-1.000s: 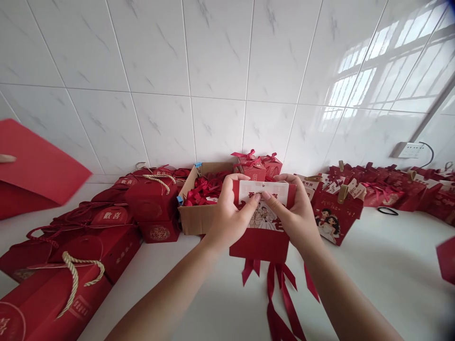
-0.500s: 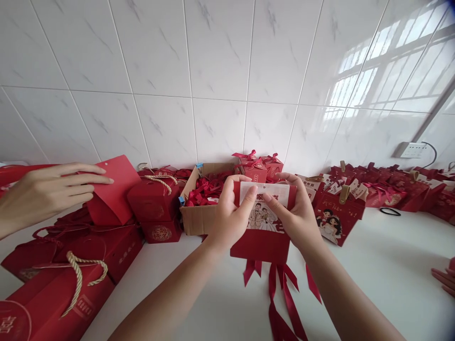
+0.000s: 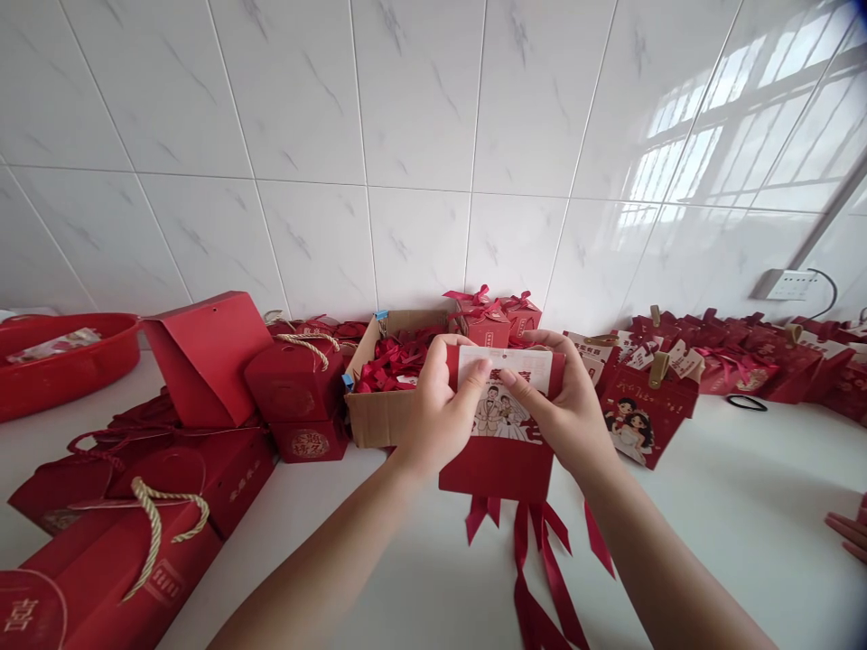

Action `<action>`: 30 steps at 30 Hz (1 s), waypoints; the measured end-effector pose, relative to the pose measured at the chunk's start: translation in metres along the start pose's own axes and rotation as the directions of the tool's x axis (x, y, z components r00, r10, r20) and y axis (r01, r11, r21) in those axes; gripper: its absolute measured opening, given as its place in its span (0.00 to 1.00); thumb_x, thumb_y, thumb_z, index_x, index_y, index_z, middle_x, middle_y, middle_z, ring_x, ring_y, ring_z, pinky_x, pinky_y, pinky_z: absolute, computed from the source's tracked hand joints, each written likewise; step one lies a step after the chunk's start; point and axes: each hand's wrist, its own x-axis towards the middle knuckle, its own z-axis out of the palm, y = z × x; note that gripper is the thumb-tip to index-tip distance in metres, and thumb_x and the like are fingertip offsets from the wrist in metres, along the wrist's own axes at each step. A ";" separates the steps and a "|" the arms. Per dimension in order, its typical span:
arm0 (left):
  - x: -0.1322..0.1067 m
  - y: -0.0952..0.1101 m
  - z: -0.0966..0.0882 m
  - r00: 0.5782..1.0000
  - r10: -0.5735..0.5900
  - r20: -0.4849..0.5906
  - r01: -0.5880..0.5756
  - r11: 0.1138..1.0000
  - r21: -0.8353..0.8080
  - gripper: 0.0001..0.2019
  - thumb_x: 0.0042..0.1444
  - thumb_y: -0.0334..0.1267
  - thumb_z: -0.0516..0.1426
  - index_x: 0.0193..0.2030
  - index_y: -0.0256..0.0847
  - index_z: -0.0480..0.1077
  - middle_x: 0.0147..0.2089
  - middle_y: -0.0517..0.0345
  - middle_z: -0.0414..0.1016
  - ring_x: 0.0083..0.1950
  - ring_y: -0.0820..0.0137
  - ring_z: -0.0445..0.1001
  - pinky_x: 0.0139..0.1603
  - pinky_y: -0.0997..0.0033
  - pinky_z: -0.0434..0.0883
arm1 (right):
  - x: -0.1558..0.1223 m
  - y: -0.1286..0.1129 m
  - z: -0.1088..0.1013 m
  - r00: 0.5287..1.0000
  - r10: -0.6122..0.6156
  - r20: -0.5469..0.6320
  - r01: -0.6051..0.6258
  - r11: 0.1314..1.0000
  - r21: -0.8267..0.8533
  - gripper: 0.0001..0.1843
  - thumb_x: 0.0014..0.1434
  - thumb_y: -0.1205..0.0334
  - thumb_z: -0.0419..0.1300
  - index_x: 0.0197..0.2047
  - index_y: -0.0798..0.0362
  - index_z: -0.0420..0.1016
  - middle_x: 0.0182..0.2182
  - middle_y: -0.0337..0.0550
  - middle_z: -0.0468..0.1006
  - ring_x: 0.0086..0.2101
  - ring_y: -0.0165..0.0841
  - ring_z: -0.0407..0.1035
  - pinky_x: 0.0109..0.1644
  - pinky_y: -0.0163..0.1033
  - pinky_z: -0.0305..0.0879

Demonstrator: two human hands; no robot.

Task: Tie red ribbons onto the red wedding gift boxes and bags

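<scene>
Between my two hands is a red gift box (image 3: 498,469) with a white card (image 3: 505,411) against its upper front, printed with a cartoon wedding couple. My left hand (image 3: 447,402) grips the left side, its thumb pressing on the card. On the opposite side my right hand (image 3: 559,406) does the same, thumb on the card and fingers curled behind the box. Dark red ribbons (image 3: 545,569) lie on the white table just below the box. What the fingers touch at the back is hidden.
Behind my hands stands a cardboard box (image 3: 379,420) of red ribbon bows. Red boxes with rope handles (image 3: 169,515) and a red basin (image 3: 74,361) are at left. Finished-looking gift bags (image 3: 643,406) and a black ring (image 3: 746,403) sit at right. Another person's fingers (image 3: 846,533) show at the right edge.
Another person's hand at the left has let go of the tall red box and left the view, uncovering the red basin. My hands and the gift box have hardly moved.
</scene>
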 end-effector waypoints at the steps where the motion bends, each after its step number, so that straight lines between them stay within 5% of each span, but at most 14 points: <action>1: 0.000 0.000 0.000 1.000 0.001 0.001 -0.001 1.000 -0.003 0.10 0.62 0.44 0.56 0.44 0.44 0.61 0.37 0.60 0.70 0.37 0.72 0.70 0.37 0.76 0.68 | 0.000 0.000 0.000 1.000 -0.002 0.001 0.002 1.000 -0.002 0.26 0.52 0.51 0.68 0.49 0.45 0.62 0.35 0.40 0.75 0.31 0.35 0.73 0.30 0.38 0.73; 12: 0.003 -0.002 -0.003 1.000 -0.006 -0.030 0.005 0.999 -0.036 0.11 0.60 0.45 0.57 0.44 0.45 0.62 0.36 0.60 0.70 0.35 0.73 0.70 0.35 0.75 0.69 | -0.001 0.002 0.003 0.999 0.014 -0.038 -0.013 1.000 0.019 0.27 0.52 0.52 0.69 0.50 0.45 0.62 0.36 0.40 0.78 0.33 0.35 0.74 0.33 0.38 0.74; 19: 0.008 -0.003 -0.010 0.995 0.014 -0.096 -0.035 0.975 -0.219 0.10 0.59 0.43 0.59 0.42 0.44 0.62 0.36 0.60 0.71 0.38 0.71 0.73 0.39 0.72 0.71 | 0.001 0.004 0.005 0.997 0.001 0.080 -0.005 0.999 0.053 0.17 0.55 0.52 0.66 0.46 0.49 0.74 0.43 0.45 0.80 0.43 0.40 0.76 0.46 0.46 0.75; 24: 0.009 -0.003 -0.009 0.998 -0.016 -0.064 0.003 0.978 -0.209 0.11 0.59 0.45 0.58 0.43 0.45 0.64 0.38 0.60 0.73 0.40 0.70 0.73 0.41 0.70 0.70 | -0.001 0.004 0.008 0.998 -0.002 0.055 -0.002 0.997 0.071 0.18 0.55 0.52 0.66 0.47 0.48 0.74 0.43 0.45 0.80 0.41 0.40 0.76 0.44 0.47 0.76; 27: 0.023 -0.005 -0.027 0.996 -0.071 -0.056 0.065 0.993 -0.103 0.14 0.61 0.50 0.54 0.45 0.43 0.67 0.45 0.54 0.74 0.46 0.66 0.73 0.43 0.68 0.68 | 0.001 -0.001 0.001 0.999 0.008 -0.034 -0.006 0.999 0.051 0.17 0.53 0.53 0.68 0.45 0.49 0.75 0.39 0.45 0.80 0.37 0.40 0.77 0.40 0.47 0.77; 30: 0.041 -0.004 -0.064 0.946 -0.064 -0.317 0.030 0.994 -0.109 0.12 0.61 0.47 0.52 0.41 0.40 0.67 0.46 0.52 0.75 0.48 0.66 0.74 0.42 0.69 0.66 | 0.006 -0.009 -0.018 0.979 -0.031 -0.203 0.041 0.998 0.042 0.17 0.50 0.54 0.70 0.43 0.49 0.76 0.36 0.44 0.80 0.33 0.40 0.77 0.33 0.45 0.77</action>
